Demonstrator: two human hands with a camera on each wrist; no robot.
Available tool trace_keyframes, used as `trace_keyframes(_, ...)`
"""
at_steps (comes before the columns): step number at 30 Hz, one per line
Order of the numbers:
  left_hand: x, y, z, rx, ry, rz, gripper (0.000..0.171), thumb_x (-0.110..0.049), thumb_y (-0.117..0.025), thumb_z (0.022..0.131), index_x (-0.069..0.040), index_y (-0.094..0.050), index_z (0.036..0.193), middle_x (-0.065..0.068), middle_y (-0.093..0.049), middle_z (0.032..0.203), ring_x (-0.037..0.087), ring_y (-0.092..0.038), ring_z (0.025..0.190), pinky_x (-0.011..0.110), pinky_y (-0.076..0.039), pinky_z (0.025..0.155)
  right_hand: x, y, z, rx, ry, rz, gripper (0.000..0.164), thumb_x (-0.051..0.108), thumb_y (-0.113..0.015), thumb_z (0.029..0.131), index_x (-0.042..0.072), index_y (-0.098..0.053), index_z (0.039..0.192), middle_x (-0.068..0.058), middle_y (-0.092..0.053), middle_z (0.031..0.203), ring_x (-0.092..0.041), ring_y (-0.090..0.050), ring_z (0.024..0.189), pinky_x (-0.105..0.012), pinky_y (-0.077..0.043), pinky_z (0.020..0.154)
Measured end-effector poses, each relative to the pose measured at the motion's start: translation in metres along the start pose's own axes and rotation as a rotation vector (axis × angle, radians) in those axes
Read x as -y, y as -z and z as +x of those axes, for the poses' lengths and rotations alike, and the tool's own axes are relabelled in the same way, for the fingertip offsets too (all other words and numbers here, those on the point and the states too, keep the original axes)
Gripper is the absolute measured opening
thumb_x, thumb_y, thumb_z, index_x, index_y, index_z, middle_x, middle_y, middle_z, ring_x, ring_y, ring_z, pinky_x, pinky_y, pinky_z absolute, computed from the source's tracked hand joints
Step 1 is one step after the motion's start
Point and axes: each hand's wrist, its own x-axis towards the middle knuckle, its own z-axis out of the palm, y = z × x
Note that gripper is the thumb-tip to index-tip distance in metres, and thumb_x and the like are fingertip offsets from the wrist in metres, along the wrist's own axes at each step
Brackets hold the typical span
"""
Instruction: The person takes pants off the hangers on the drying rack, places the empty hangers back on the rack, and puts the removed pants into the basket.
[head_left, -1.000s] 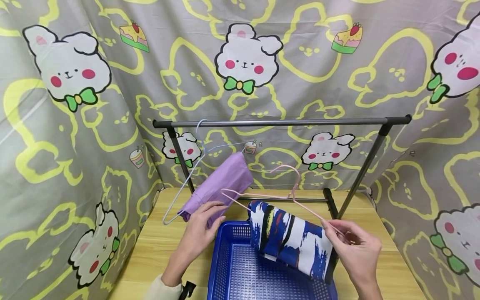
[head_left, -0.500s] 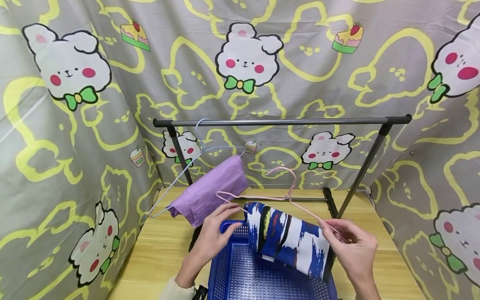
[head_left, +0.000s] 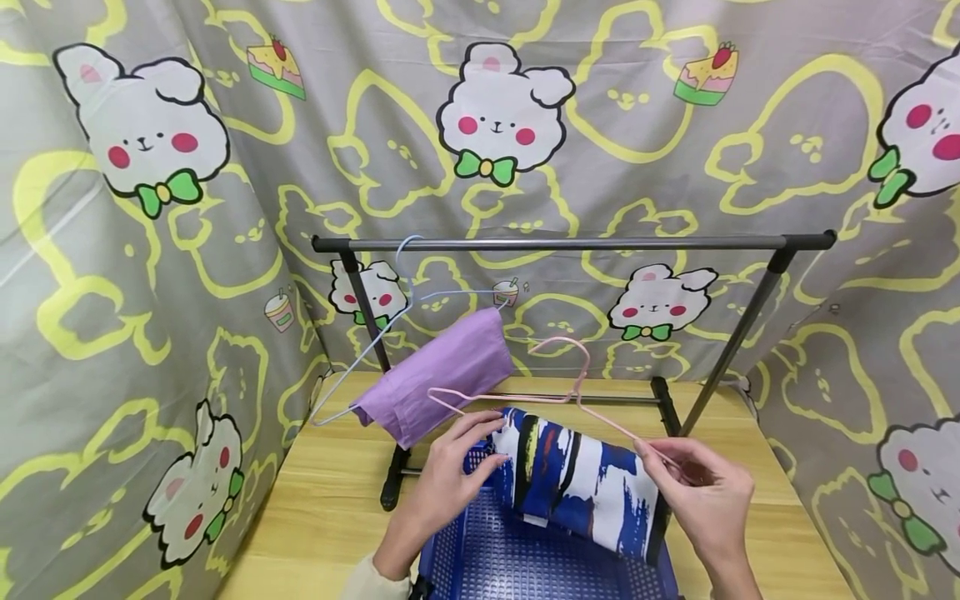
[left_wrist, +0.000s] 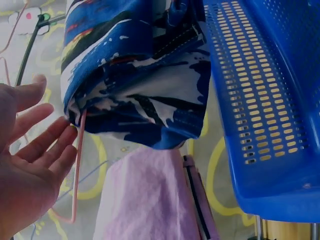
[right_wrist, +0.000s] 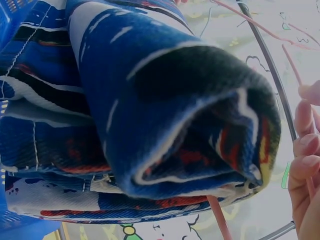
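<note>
"What does your head view give you around the left hand?"

"From my end, the left hand point(head_left: 453, 471) sits below the middle of the frame, at the left end of a patterned cloth point(head_left: 573, 483) in blue, white and black. Its fingers are extended and slightly bent, with the thumb apart. The left wrist view puts the fingertips right by the cloth's folded end, where the wire goes in; I can't tell how firmly they press."

"And the right hand?"

"The right hand point(head_left: 701, 487), lower right, pinches one arm of a pink hanger point(head_left: 609, 422) between thumb and fingers. I read the hanger's hook as free, pointing toward the upper left, below the rail."

"Where is the cloth exactly?"

"Lower centre, between both hands, folded over the hanger's lower wire and slanting down to the right. Behind and below it I see a blue basket point(head_left: 491, 567) at the bottom edge; I can't tell whether they touch."

"Anything further back?"

"A black rack point(head_left: 570, 244) spans the middle. Toward its left end hangs a light-blue hanger point(head_left: 398, 260) with a purple cloth point(head_left: 442, 375) folded over it, left of centre. Under it all I have a wooden table point(head_left: 315, 483)."
</note>
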Motion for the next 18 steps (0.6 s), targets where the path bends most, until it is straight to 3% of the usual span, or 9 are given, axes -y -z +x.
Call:
trace_keyframes(12,-0.010,-0.003,0.018,0.260,0.027,0.164,0.061,-0.031,-0.080,0.089,-0.013,-0.059,0.144,0.007,-0.051,0.149,0.023,-0.048,0.138,0.043,-0.048,0.106,0.000,0.000,0.001,0.028,0.010,0.015,0.032,-0.028,-0.079,0.062,-0.003,-0.076,0.082,-0.001,-0.069,0.066,-0.001,-0.047,0.048,-0.016,-0.035,0.041)
trace_keyframes(18,-0.013,-0.004,0.025,0.327,0.021,0.262,0.072,-0.041,-0.080,0.086,-0.013,-0.055,0.148,0.010,-0.054,0.146,0.028,-0.050,0.136,0.046,-0.044,0.109,-0.001,0.002,0.001,0.049,0.014,0.036,0.034,-0.030,-0.078,0.061,-0.004,-0.075,0.082,-0.001,-0.070,0.068,-0.001,-0.050,0.049,-0.016,-0.037,0.042)
